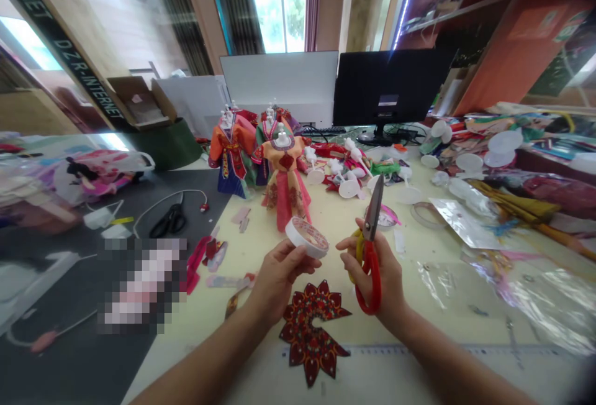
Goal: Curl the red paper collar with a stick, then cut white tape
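Observation:
My left hand [278, 271] is closed on a roll of white tape [302, 240], thumb on the near side of the ring. In my right hand [384, 271] is a pair of scissors with red and yellow handles [371, 277], blades pointing up and their tips together. Below and between the hands, a dark red patterned collar piece [305, 336] lies flat on the table, with pointed petals and a gap on its right side. Just beyond the tape stands a small dress form in an orange and pink dress [284, 175].
More dressed forms [233, 150] stand behind. Black scissors [168, 221] lie on the dark mat [205, 355] at left. Fabric scraps [200, 262] lie left of my hands, clear plastic bags [549, 305] to the right. Two monitors [391, 82] stand at the back.

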`<state>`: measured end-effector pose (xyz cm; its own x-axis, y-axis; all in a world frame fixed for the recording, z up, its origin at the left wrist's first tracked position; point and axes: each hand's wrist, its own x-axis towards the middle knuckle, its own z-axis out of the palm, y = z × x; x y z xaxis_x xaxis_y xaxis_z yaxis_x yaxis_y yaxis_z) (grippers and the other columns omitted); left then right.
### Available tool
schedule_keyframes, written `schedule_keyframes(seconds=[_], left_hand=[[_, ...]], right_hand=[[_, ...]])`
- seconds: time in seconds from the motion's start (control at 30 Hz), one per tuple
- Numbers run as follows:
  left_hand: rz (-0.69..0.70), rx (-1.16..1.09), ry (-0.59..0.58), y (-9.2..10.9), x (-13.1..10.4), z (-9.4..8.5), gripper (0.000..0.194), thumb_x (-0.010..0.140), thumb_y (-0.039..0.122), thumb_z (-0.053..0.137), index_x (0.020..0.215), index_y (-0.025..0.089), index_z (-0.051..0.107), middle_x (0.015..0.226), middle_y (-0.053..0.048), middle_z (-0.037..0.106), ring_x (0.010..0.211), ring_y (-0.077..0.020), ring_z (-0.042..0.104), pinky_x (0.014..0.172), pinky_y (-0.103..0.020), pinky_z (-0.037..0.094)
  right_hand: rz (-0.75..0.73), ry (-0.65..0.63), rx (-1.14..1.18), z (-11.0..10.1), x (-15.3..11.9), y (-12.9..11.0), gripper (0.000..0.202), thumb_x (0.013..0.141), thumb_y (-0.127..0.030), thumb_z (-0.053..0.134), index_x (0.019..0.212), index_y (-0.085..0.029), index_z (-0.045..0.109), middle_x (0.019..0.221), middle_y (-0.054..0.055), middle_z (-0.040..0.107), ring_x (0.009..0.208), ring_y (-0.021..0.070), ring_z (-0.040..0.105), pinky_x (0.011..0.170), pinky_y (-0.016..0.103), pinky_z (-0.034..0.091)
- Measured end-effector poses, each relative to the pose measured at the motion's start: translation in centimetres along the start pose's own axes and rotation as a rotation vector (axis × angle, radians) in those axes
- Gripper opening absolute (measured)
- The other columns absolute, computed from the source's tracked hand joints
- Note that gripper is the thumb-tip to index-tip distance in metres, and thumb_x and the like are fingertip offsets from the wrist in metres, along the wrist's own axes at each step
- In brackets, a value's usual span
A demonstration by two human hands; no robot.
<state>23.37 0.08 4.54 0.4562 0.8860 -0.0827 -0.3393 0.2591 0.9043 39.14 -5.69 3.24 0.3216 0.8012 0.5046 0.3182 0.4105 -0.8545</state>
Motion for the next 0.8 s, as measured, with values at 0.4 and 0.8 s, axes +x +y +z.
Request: schedule_keyframes(seconds=[0.4,0.8], left_hand=[[0.06,0.096,-0.008,-1.5,0.2,0.0,0.024,0.077,0.033,0.066,0.093,0.015,0.066,0.081,-0.004,0.068,0.071,-0.0125,0.061,0.071,-0.025,0.045],[0.046,0.103,0.072,-1.9,0.1,0.2,0.023,0.073,0.029,0.069,0.092,0.017,0.067,0.083,-0.003,0.066,0.069,-0.0106,0.057,0.072,-0.025,0.046]], right_hand=[[0.137,-0.1,0.113,0.8,-0.3,0.6,0.048,0.08,-0.02,0.056,0.124,-0.024,0.037,0.079,-0.002,0.059,0.062,0.0099,0.056,0.057,0.025,0.05],[0.102,-0.121,0.094,0.8,-0.5,-0.2,0.046,0.08,-0.018,0.054,0.122,-0.022,0.036,0.074,-0.002,0.054,0.061,0.0102,0.053,0.055,0.024,0.049]])
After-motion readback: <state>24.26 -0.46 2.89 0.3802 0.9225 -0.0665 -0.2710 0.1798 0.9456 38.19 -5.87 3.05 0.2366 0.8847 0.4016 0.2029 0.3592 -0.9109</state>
